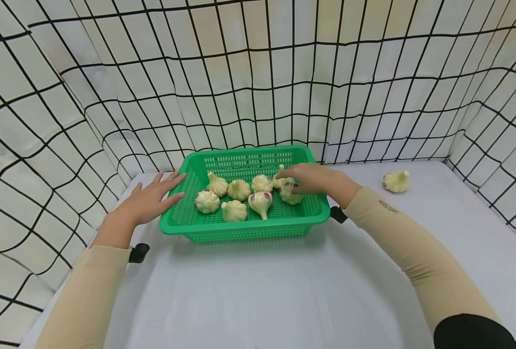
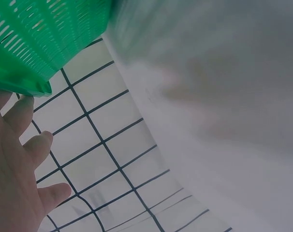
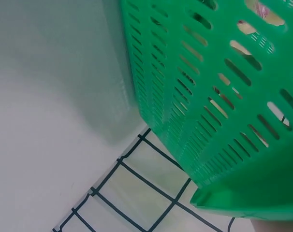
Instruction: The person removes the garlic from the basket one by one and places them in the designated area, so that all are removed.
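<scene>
A green slotted plastic basket (image 1: 249, 232) sits on the white table, holding several pale garlic bulbs (image 1: 238, 190), some streaked purple. My left hand (image 1: 149, 201) is spread at the basket's left end, its straight fingers touching the rim; the left wrist view shows those fingertips (image 2: 25, 104) under the rim's edge. Over the basket's right end reaches my right hand (image 1: 314, 179), its finger and thumb around a purple-streaked garlic bulb (image 1: 290, 194) among the others. In the right wrist view the basket wall (image 3: 219, 96) hides most of that hand.
One loose garlic bulb (image 1: 396, 181) lies on the table to the right of the basket. Black grid netting (image 1: 249, 89) over white sheets closes off the back and both sides. The white tabletop (image 1: 249, 291) stretches in front of the basket.
</scene>
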A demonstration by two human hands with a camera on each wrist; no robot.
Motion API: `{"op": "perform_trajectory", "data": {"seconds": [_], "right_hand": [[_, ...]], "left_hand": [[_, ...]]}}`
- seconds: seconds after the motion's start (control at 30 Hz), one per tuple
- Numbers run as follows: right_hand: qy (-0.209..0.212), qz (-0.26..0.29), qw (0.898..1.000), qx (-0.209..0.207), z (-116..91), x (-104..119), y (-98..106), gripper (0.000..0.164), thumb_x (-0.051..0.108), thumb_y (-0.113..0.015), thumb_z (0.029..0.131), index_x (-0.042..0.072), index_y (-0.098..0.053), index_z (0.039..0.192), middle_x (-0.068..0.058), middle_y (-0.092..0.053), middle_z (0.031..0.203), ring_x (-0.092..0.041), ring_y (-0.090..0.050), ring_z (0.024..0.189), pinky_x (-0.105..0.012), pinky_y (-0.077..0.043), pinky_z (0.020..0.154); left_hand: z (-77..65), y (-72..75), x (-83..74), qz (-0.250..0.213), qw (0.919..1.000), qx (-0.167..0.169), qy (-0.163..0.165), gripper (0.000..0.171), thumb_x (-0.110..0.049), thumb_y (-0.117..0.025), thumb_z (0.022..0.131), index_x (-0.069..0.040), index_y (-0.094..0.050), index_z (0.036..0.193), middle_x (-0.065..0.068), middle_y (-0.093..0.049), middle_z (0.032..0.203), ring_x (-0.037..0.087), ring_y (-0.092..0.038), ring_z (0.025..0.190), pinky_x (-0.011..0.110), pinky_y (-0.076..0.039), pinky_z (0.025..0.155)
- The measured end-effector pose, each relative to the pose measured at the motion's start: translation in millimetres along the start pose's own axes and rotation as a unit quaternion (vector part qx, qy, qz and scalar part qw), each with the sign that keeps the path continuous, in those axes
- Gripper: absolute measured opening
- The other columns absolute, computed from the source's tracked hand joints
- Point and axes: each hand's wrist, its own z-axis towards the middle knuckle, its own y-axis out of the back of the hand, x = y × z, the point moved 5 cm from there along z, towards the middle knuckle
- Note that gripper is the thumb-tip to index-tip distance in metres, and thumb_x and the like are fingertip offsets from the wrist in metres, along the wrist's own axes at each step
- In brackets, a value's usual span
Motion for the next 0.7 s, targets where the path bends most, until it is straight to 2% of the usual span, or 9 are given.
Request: {"op": "perform_trajectory", "data": {"seconds": [0.2, 0.37, 0.57, 0.7], "right_hand": [[-0.006, 0.003, 1.0, 0.021, 4.4, 0.0, -2.6, 0.042, 0.008, -0.064, 0.1, 0.008, -0.061, 0.142, -0.014, -0.06, 0.142, -0.028, -0.058, 0.127, -0.042, -0.052, 0.098], [0.003, 0.0, 1.0, 0.025, 6.4, 3.0, -4.8, 0.04, 0.005, -0.064, 0.098, 0.004, -0.064, 0.138, -0.013, -0.067, 0.131, -0.028, -0.063, 0.119, -0.043, -0.053, 0.097], [-0.006, -0.01, 1.0, 0.024, 9.2, 6.2, -8.6, 0.041, 0.009, -0.065, 0.098, 0.007, -0.064, 0.139, -0.014, -0.065, 0.134, -0.033, -0.06, 0.123, -0.046, -0.052, 0.099], [0.0, -0.008, 1.0, 0.027, 9.4, 9.0, -9.2, 0.041, 0.006, -0.066, 0.097, 0.007, -0.065, 0.138, -0.015, -0.064, 0.136, -0.033, -0.058, 0.125, -0.046, -0.05, 0.101]], "left_hand": [[0.0, 0.0, 0.5, 0.0, 1.0, -0.002, 0.001, 0.073, -0.055, -0.038, 0.108, -0.015, -0.017, 0.166, 0.017, -0.011, 0.17, 0.047, 0.002, 0.154, 0.079, 0.005, 0.11], [0.3, -0.4, 1.0, 0.002, 1.0, -0.002, 0.0, 0.073, -0.056, -0.038, 0.108, -0.015, -0.017, 0.166, 0.017, -0.011, 0.17, 0.047, 0.002, 0.154, 0.079, 0.005, 0.11], [0.8, -1.1, 2.5, 0.001, 1.0, -0.003, 0.0, 0.073, -0.056, -0.038, 0.108, -0.015, -0.017, 0.166, 0.016, -0.011, 0.171, 0.047, 0.002, 0.154, 0.08, 0.004, 0.11], [0.8, -2.2, 4.3, -0.001, 1.0, -0.004, 0.002, 0.073, -0.056, -0.039, 0.108, -0.016, -0.017, 0.166, 0.016, -0.011, 0.171, 0.047, 0.002, 0.154, 0.08, 0.004, 0.11]]}}
